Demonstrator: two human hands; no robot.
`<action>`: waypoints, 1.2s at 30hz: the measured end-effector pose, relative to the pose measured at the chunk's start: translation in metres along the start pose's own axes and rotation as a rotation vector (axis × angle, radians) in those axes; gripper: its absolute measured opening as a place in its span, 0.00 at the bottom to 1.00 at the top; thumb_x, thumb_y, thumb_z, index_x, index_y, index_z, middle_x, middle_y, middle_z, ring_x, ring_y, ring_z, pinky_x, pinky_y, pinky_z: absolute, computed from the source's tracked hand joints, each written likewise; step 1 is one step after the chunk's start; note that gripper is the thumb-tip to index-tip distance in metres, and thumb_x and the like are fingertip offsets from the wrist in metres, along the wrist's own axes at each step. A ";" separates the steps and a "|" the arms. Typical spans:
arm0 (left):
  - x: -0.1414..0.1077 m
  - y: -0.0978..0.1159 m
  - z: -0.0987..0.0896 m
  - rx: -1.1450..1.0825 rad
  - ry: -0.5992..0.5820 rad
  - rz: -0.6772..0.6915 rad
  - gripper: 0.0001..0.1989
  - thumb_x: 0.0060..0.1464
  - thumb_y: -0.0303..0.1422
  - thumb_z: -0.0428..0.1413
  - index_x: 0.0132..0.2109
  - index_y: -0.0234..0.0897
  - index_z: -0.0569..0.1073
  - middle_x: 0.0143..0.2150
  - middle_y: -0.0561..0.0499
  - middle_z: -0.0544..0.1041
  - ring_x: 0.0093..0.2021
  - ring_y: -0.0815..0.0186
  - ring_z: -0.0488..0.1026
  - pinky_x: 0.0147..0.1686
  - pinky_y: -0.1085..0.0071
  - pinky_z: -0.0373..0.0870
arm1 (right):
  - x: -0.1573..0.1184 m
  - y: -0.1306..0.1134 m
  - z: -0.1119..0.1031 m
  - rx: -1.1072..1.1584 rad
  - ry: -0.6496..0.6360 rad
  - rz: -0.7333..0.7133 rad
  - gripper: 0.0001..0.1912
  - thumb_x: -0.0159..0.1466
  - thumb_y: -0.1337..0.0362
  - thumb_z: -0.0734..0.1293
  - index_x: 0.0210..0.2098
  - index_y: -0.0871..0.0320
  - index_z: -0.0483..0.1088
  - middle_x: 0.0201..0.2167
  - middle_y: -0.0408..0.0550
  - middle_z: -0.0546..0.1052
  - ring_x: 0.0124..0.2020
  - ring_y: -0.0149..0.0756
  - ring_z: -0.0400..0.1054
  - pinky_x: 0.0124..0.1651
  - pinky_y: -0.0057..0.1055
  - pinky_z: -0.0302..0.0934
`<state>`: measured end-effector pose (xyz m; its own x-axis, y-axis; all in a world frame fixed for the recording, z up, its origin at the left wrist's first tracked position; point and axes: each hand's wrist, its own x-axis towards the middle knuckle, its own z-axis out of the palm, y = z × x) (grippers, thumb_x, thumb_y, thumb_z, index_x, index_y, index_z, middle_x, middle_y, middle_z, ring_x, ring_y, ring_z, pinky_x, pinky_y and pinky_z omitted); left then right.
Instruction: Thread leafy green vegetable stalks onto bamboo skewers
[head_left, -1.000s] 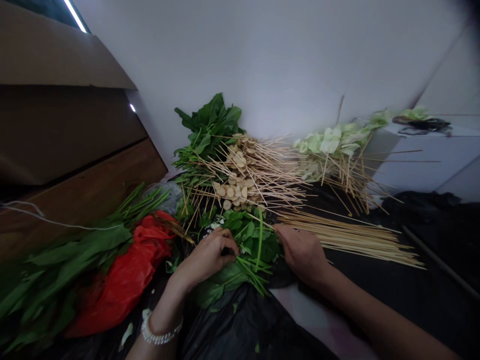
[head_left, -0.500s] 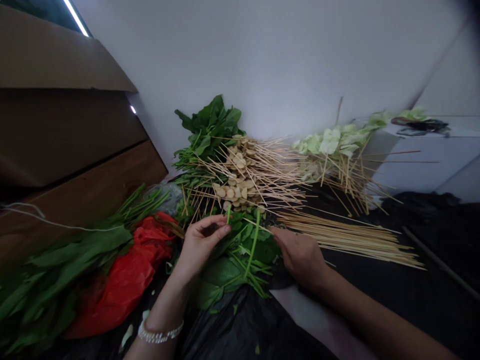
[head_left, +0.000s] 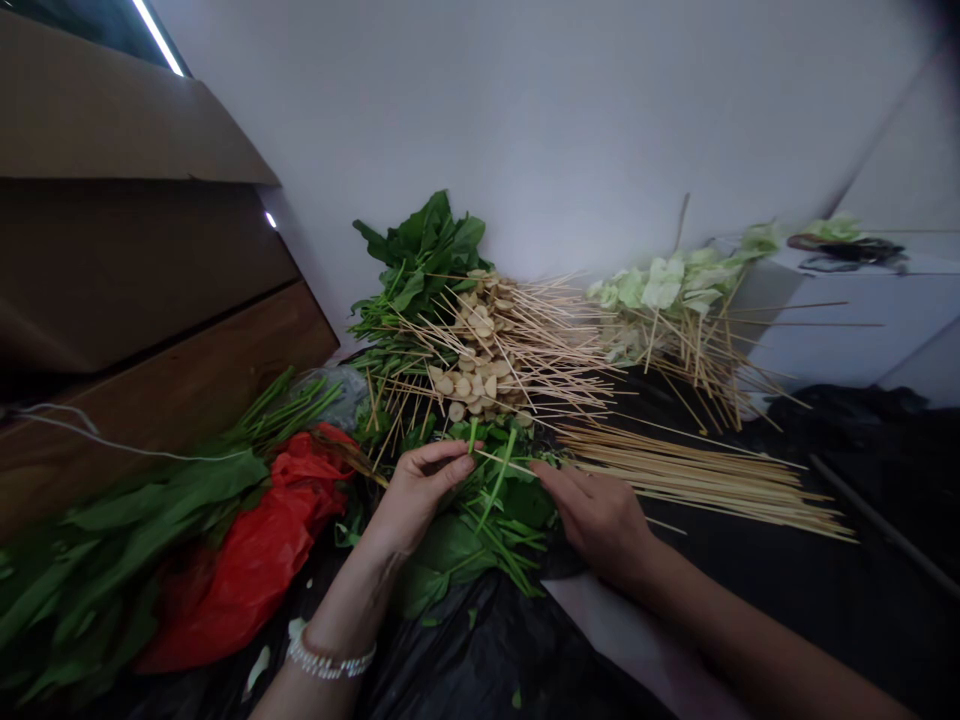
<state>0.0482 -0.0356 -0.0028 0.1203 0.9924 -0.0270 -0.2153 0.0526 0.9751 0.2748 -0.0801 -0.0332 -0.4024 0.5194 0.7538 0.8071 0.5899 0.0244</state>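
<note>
Pale wall point(head_left: 570, 130); hands point(head_left: 600, 510) close together

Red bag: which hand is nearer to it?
Left. The left hand is just to the right of the red bag, not touching it; the right hand is farther right, by the right edge of the green leaves.

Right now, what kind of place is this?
It looks like a food-prep corner, but whether it's in a home or a shop I can't tell. The clues are the skewered pale round slices, the bundle of bare wooden skewers and the heaped leafy greens.
</note>
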 end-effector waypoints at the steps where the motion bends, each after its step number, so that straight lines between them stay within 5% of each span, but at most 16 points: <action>1: 0.000 0.000 0.000 0.005 -0.009 -0.002 0.16 0.36 0.36 0.72 0.35 0.38 0.83 0.38 0.47 0.84 0.33 0.67 0.77 0.37 0.71 0.73 | 0.000 0.000 0.000 0.000 0.002 0.002 0.16 0.67 0.73 0.57 0.49 0.62 0.72 0.26 0.46 0.77 0.24 0.29 0.69 0.27 0.28 0.56; 19: 0.002 0.000 -0.003 0.134 0.045 0.081 0.18 0.41 0.40 0.69 0.39 0.36 0.82 0.40 0.46 0.83 0.32 0.68 0.74 0.36 0.71 0.71 | -0.003 0.001 0.003 -0.015 -0.052 0.030 0.16 0.66 0.73 0.58 0.49 0.62 0.72 0.27 0.46 0.77 0.23 0.30 0.68 0.27 0.28 0.57; 24: 0.009 0.003 -0.012 0.568 0.181 0.317 0.19 0.47 0.36 0.64 0.47 0.38 0.79 0.34 0.50 0.78 0.34 0.64 0.73 0.37 0.69 0.69 | -0.003 0.004 0.003 0.015 -0.063 0.065 0.16 0.67 0.73 0.57 0.48 0.63 0.73 0.29 0.48 0.79 0.25 0.31 0.71 0.29 0.27 0.60; 27: 0.010 0.000 -0.014 0.937 0.226 0.499 0.08 0.49 0.32 0.61 0.38 0.39 0.81 0.40 0.47 0.75 0.42 0.59 0.71 0.42 0.64 0.67 | -0.003 0.005 0.003 0.028 -0.071 0.083 0.16 0.67 0.73 0.57 0.48 0.62 0.73 0.30 0.49 0.79 0.26 0.32 0.72 0.31 0.26 0.63; 31: 0.007 -0.012 -0.011 1.233 0.071 0.535 0.05 0.53 0.32 0.59 0.34 0.42 0.82 0.35 0.47 0.74 0.41 0.57 0.68 0.43 0.62 0.65 | -0.003 0.005 0.004 0.031 -0.067 0.094 0.16 0.68 0.72 0.56 0.47 0.62 0.73 0.32 0.50 0.80 0.27 0.32 0.73 0.33 0.26 0.64; 36: 0.007 -0.024 -0.006 1.272 -0.024 0.509 0.06 0.54 0.32 0.59 0.35 0.41 0.82 0.35 0.47 0.75 0.40 0.57 0.67 0.42 0.61 0.65 | 0.000 0.003 0.003 0.035 -0.047 0.082 0.15 0.68 0.72 0.57 0.47 0.63 0.73 0.31 0.50 0.80 0.27 0.33 0.74 0.32 0.27 0.64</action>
<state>0.0486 -0.0292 -0.0280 0.3158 0.8683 0.3824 0.7884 -0.4644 0.4035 0.2763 -0.0769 -0.0351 -0.3563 0.5945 0.7208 0.8229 0.5650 -0.0592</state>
